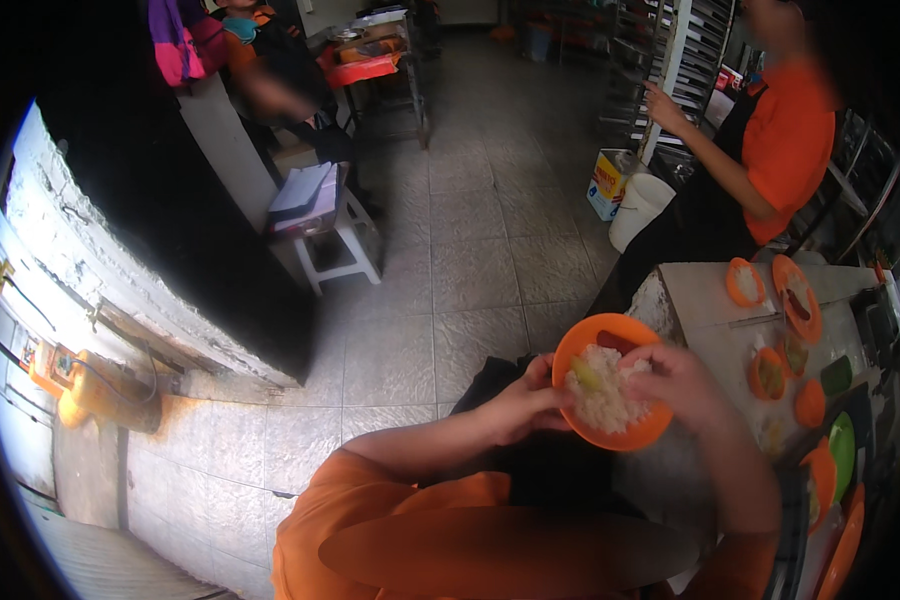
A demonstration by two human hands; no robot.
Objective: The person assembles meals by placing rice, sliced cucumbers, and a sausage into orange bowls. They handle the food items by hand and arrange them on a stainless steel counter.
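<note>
An orange bowl (pixel 580 350) is held up in front of me, with white rice (pixel 607 402) in it. On the rice lies a pale yellow-green piece of food (pixel 587 376), and a dark red piece (pixel 615 342) sits near the far rim. My left hand (pixel 532 405) grips the bowl by its left side, fingers closed on the rim. My right hand (pixel 675 382) reaches over the right rim, its bent fingers together at the rice. What those fingertips pinch is too blurred to make out.
On my right, a table (pixel 708 300) carries several orange bowls, a green dish (pixel 842 452) and an orange plate (pixel 796 300). Beyond it sits a person (pixel 780 150) in orange. A white bucket (pixel 640 212) stands near a metal rack. A white stool (pixel 345 235) with papers is ahead left.
</note>
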